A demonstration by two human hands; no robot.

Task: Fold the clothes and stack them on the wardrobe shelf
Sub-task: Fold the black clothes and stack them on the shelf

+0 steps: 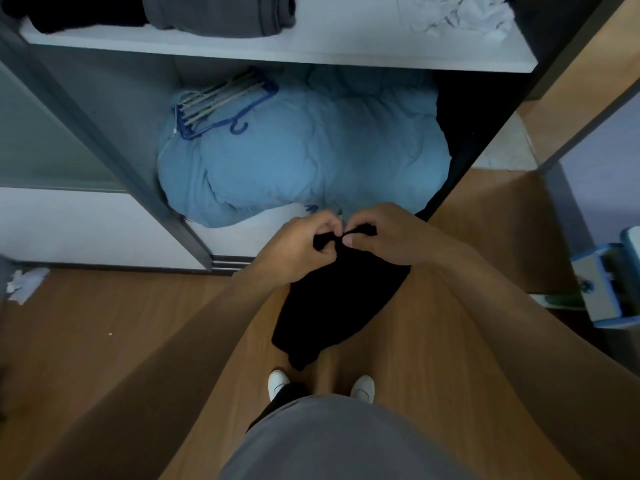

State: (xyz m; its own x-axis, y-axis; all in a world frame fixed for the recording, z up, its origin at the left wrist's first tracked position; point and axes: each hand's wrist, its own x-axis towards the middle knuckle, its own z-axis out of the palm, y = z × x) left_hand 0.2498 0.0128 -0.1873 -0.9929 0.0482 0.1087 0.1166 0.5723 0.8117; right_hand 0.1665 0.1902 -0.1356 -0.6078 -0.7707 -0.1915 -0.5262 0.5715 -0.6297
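A black garment (pixel 341 299) hangs in front of me over the wooden floor, bunched at its top edge. My left hand (pixel 301 249) and my right hand (pixel 384 237) sit side by side and both pinch that top edge between thumb and fingers. Above, the white wardrobe shelf (pixel 277 51) carries a folded black item (pixel 79 12) at the left, a folded grey item (pixel 221 13) beside it, and a crumpled white cloth (pixel 457 15) at the right.
Below the shelf lies a bulky light-blue duvet (pixel 304 150) with blue hangers (pixel 221 105) on it. A grey sliding-door frame (pixel 138 168) stands at the left. A blue-and-white box (pixel 609 282) sits at the right, crumpled paper (pixel 24 284) at the left.
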